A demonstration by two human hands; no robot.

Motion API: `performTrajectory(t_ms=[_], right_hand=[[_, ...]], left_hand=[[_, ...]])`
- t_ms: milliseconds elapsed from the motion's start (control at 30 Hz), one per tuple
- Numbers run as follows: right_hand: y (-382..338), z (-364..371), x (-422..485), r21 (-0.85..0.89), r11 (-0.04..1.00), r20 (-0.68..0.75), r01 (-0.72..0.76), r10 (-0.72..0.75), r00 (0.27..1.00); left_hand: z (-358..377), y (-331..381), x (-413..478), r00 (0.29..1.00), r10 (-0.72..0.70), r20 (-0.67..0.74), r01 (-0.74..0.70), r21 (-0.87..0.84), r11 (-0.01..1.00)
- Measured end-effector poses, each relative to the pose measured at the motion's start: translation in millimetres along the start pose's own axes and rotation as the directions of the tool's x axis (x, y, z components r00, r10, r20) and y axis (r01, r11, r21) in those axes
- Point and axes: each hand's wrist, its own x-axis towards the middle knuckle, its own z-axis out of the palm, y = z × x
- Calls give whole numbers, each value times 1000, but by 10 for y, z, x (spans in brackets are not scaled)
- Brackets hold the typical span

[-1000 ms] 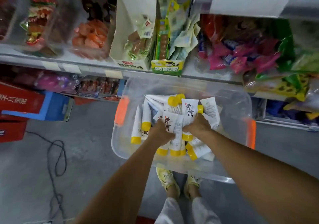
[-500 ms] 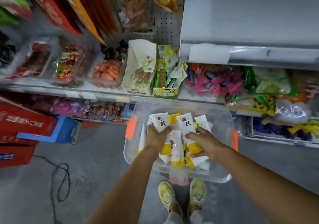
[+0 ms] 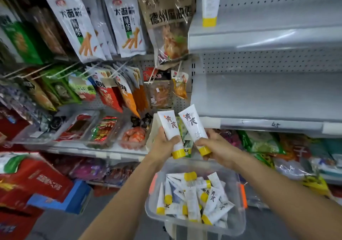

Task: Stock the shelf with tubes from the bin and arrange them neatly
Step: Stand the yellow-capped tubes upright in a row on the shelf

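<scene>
Up from the bin (image 3: 238,221) come the left hand (image 3: 163,146) and right hand (image 3: 221,148), each gripping one of two tubes (image 3: 171,128) low by the cap, so they may tip.

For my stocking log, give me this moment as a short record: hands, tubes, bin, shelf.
left hand: grips left tube, cap down
right hand: grips right tube, cap down
bin: clear, below hands, holds loose tubes
upper shelf: one standing tube, cap down
stage: both held tubes not yet shelved
</scene>
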Motion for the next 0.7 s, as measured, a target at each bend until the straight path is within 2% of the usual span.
performTrajectory(t_ms=[167, 333, 567, 700], right_hand=[[-616, -43, -278, 82, 984, 2, 158, -159, 987], [-1217, -231, -411, 144, 924, -31, 353, -352, 935], [-2154, -629, -503, -6, 794, -132, 608, -603, 787], [-2627, -897, -350, -130, 731, -218, 669, -680, 700]], left_hand=[[-30, 676, -102, 980, 198, 26, -199, 30, 980], [26, 1339, -60, 910, 414, 28, -414, 26, 910], [267, 2256, 84, 799, 598, -67, -601, -58, 797], [424, 2622, 204, 788, 610, -85, -615, -52, 787]])
